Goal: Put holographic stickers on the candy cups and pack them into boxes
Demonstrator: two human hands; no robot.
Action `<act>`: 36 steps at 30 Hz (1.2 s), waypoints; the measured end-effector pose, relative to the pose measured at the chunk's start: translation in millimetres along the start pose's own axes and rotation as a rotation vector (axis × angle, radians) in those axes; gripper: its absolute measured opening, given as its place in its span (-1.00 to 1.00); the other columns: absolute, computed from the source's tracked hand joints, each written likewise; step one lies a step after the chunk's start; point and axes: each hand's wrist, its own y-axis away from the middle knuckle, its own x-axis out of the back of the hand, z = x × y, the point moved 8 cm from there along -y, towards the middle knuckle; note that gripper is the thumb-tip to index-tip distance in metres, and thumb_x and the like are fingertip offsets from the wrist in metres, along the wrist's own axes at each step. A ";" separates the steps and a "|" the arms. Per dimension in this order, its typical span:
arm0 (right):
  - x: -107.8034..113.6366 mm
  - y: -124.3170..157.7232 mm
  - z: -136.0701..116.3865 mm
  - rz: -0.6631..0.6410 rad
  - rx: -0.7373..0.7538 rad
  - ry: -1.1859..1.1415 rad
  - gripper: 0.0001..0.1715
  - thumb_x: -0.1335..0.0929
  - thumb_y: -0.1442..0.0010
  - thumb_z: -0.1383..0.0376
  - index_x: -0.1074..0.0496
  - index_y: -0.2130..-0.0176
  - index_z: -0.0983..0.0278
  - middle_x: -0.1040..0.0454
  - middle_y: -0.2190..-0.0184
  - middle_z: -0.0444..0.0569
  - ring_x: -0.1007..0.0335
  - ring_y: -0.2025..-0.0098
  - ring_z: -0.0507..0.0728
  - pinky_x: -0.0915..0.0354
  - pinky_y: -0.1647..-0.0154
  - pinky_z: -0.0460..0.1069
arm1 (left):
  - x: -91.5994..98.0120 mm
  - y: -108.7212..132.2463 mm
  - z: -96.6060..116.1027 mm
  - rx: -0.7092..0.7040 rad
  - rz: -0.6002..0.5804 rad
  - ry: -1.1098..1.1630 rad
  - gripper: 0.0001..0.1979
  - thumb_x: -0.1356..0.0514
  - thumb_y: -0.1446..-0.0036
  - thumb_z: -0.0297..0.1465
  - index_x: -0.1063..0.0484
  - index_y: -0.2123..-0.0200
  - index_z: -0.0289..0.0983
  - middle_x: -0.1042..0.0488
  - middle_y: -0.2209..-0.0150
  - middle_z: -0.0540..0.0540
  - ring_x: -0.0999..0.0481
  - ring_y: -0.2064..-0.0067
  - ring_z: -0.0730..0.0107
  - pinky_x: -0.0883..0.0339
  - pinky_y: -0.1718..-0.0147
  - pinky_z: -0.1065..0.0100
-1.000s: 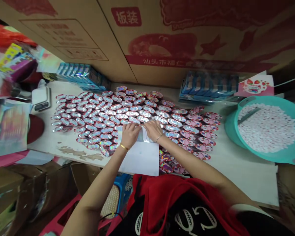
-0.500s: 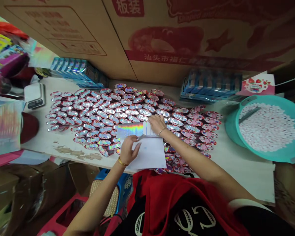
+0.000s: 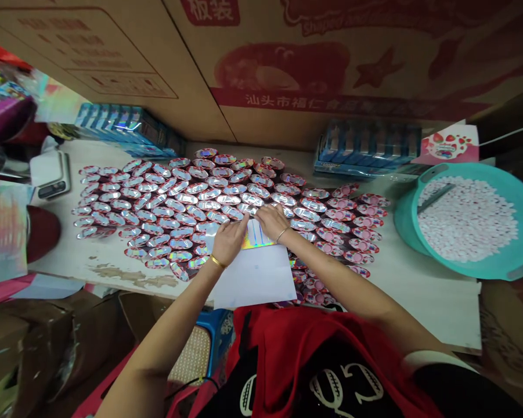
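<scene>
A shiny rainbow-reflecting sheet (image 3: 260,237), apparently of stickers with pale oblong shapes, lies over a white paper sheet (image 3: 256,276) at the table's near edge. My left hand (image 3: 229,241) is at its left part, fingers closed together and tips at the far edge. From the other side my right hand (image 3: 272,223) grips the sheet's upper right, fingers bent. The fingertips nearly meet; any small piece between them is hidden. Around the hands stand rows of small packs (image 3: 185,198) with oval tops. Many tops carry silvery oblong labels; those at the right (image 3: 340,215) show pink.
A turquoise tub (image 3: 407,217) full of small white pieces, with a grey bar on top, stands at right. Blue boxed packs (image 3: 368,148) and more blue packs (image 3: 117,125) line the back before large cartons (image 3: 282,69). A small scale (image 3: 52,177) sits left.
My left hand has moved up and forward from the sheet's near edge to beside my right hand. The shiny sheet's near edge has shifted and catches rainbow light. The view has turned slightly.
</scene>
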 end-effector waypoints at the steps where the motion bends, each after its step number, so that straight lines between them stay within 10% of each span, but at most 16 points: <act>1: -2.3 -0.5 1.6 -0.002 -0.005 -0.003 -0.63 -0.13 -0.38 0.34 -0.47 0.22 0.29 -0.48 0.20 0.07 -0.23 0.08 0.19 0.03 0.08 0.08 | 2.1 6.2 4.0 -0.011 0.008 0.024 -0.50 0.07 -0.27 -0.50 -0.15 -0.28 -0.32 -0.54 0.24 -0.19 -0.50 0.17 0.26 -0.23 0.07 0.22; 9: -1.1 7.9 -0.9 0.104 0.022 -0.096 -0.69 -0.19 -0.37 0.29 -0.45 0.09 0.32 -0.44 0.04 0.13 -0.18 -0.06 0.21 0.00 -0.11 0.10 | 104.9 50.9 24.4 0.315 0.571 0.536 -0.26 -0.22 -0.13 -0.44 0.03 -0.32 -0.15 -0.39 0.31 -0.02 -0.43 0.29 0.42 -0.36 0.19 0.32; 12: 26.0 37.4 3.7 0.302 0.020 -0.422 -0.58 -0.15 -0.39 0.12 -0.41 0.01 0.31 -0.43 -0.02 0.11 -0.23 -0.10 0.16 -0.08 -0.14 0.05 | 114.3 41.7 30.4 0.491 0.676 0.851 -0.20 -0.32 -0.04 -0.41 -0.01 -0.29 -0.12 -0.34 0.33 0.04 -0.41 0.31 0.49 -0.38 0.22 0.38; 17: 53.6 113.7 43.7 0.512 -0.159 -1.002 -0.44 -0.12 -0.33 -0.08 -0.41 0.11 0.26 -0.49 0.19 0.01 -0.40 0.11 0.11 -0.28 0.05 0.00 | 79.7 -9.4 75.7 0.569 0.620 1.133 -0.22 -0.36 0.01 -0.34 -0.09 -0.24 -0.13 -0.33 0.36 0.06 -0.39 0.35 0.55 -0.37 0.27 0.45; 24: 59.5 195.9 141.6 0.751 -0.530 -1.171 -0.59 -0.35 -0.11 -0.06 -0.34 0.42 0.23 -0.27 0.53 -0.21 -0.16 0.48 0.00 -0.17 0.39 -0.08 | -5.3 -67.1 150.0 0.599 0.380 1.370 -0.28 -0.33 0.00 -0.35 -0.15 -0.21 -0.15 -0.32 0.40 0.07 -0.35 0.41 0.58 -0.27 0.39 0.51; 29: 55.3 227.0 190.6 0.830 -0.713 -1.182 -0.49 -0.32 -0.10 -0.15 -0.39 0.33 0.24 -0.35 0.48 -0.16 -0.24 0.41 0.04 -0.22 0.32 -0.05 | -35.6 -88.7 175.7 0.574 0.275 1.383 -0.31 -0.33 0.01 -0.36 -0.18 -0.19 -0.16 -0.31 0.41 0.07 -0.33 0.43 0.58 -0.25 0.41 0.50; 36: 41.6 210.2 194.0 0.738 -0.646 -1.279 -0.52 -0.40 0.00 -0.11 -0.41 0.41 0.25 -0.35 0.53 -0.18 -0.20 0.46 0.02 -0.23 0.36 -0.05 | -42.4 -111.5 185.1 0.537 0.244 1.369 -0.30 -0.34 0.00 -0.33 -0.17 -0.20 -0.13 -0.32 0.40 0.06 -0.33 0.44 0.58 -0.26 0.43 0.51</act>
